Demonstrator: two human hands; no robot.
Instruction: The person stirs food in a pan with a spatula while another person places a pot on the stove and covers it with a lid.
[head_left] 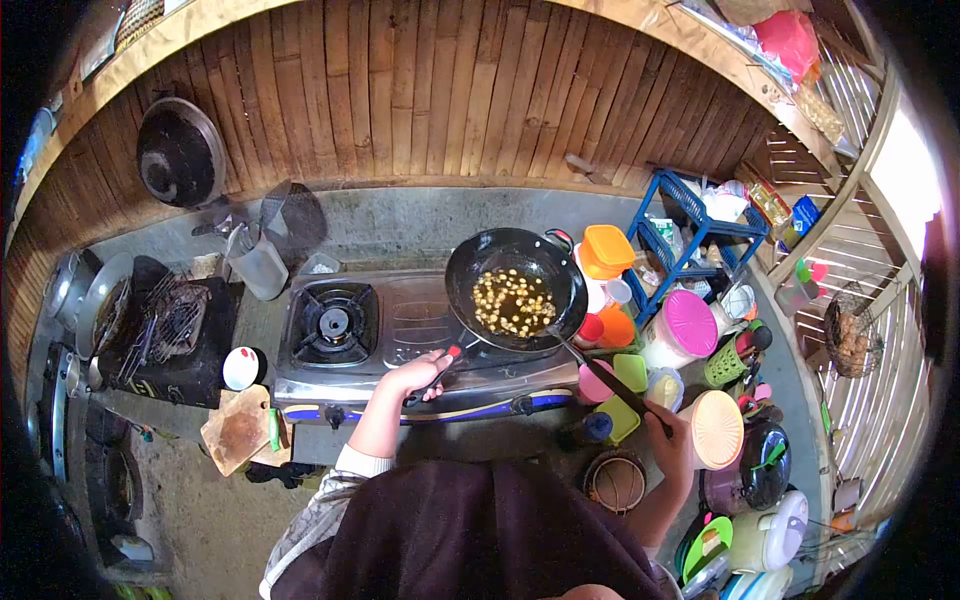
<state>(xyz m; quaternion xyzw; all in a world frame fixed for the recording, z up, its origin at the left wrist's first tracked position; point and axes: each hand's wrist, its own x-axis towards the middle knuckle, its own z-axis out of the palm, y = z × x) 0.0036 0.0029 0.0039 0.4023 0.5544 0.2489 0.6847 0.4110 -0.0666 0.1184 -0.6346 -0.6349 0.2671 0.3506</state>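
A black wok (515, 285) sits over the right side of the two-burner gas stove (415, 315). Several small pale-yellow pieces (510, 302) lie in oil in its middle. My left hand (417, 376) is closed round the wok's black handle, which points down and left. In my right hand (670, 440) is the dark handle of a long spatula (610, 376). The spatula slants up and left, its far end at the wok's lower right edge beside the pieces.
The left burner (334, 321) holds no pot. Left of the stove are a cutting board (240, 430), a white cup (241, 368) and a blackened grill (175, 325). Coloured containers (685, 325) and a blue rack (690, 225) crowd the right side. A bamboo wall (440, 90) rises behind.
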